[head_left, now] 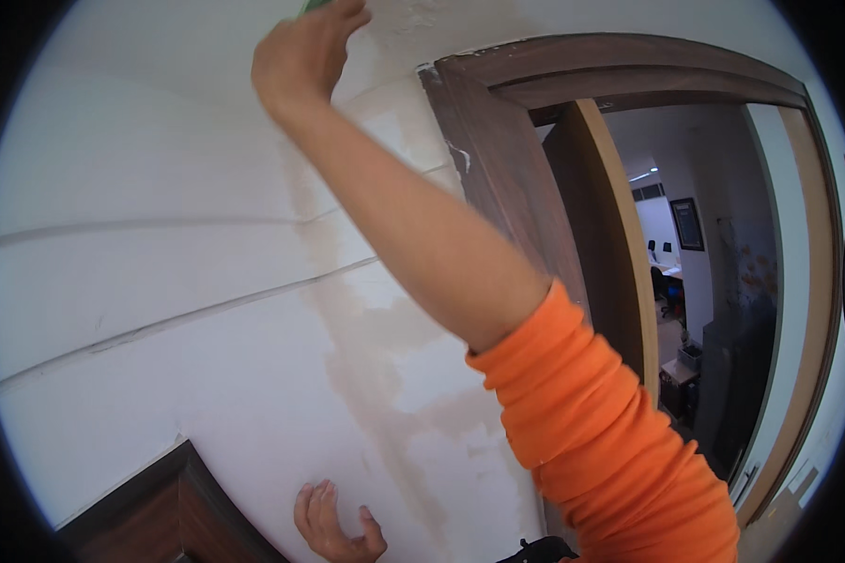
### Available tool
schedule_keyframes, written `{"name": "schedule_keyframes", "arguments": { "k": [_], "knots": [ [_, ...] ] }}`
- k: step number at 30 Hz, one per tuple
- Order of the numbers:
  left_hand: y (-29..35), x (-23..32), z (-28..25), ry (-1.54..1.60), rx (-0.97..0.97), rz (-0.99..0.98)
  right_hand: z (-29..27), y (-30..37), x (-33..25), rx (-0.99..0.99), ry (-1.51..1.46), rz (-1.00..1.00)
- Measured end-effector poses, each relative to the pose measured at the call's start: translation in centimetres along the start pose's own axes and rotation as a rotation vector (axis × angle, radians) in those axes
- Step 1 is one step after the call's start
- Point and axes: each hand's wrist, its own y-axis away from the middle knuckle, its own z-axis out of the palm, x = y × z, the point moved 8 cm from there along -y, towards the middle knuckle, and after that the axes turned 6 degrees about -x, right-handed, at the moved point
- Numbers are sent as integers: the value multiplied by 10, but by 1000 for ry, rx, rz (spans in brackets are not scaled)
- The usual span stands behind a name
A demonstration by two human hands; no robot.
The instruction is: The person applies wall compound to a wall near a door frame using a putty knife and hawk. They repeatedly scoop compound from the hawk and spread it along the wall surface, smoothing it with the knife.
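My right hand (305, 56) is raised high against the upper wall, its bare forearm and rolled orange sleeve crossing the view. The fingers are closed on a green object (314, 6); only a small edge of it shows at the top rim, so its kind cannot be made out. Low in the view, my left hand (336, 527) is open in front of the wall, fingers apart and slightly bent, with nothing seen in it. Between the hands, the white wall (207, 375) carries beige, filler-like patches (366, 375) and long horizontal grooves.
To the right stands a dark wooden door frame (498, 141) with chipped edges and whitish marks. Its door (610, 225) is partly open onto a room with desks and a framed picture (687, 223). A dark brown wooden panel (174, 507) fills the lower left corner.
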Motion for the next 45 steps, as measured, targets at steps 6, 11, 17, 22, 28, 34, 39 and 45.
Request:
{"name": "schedule_keyframes", "arguments": {
  "k": [6, 11, 17, 22, 28, 34, 39, 45],
  "knots": [
    [2, -5, -24, 249, -37, -151, -89, 4, 90, 345, -240, -77],
    [-5, -5, -14, 283, -52, -147, -23, -69, 56, 215, 169, 108],
    [1, -11, -27, 334, -25, -188, -49, 45, 53, 286, -154, -213],
    [0, -8, -19, 350, -51, -172, -146, -23, 136, 390, -610, 371],
    [-2, -1, -13, 398, -65, -177, -159, -177, 133, 180, -25, 187],
    [8, -16, -21, 357, -62, -191, -58, -27, 14, -36, 164, -73],
    [18, -2, -37, 294, 16, -139, -173, -7, 76, 172, 14, -213],
    [42, 7, -46, 46, 48, -96, -233, -94, 89, 502, 232, -251]
  ]
}}
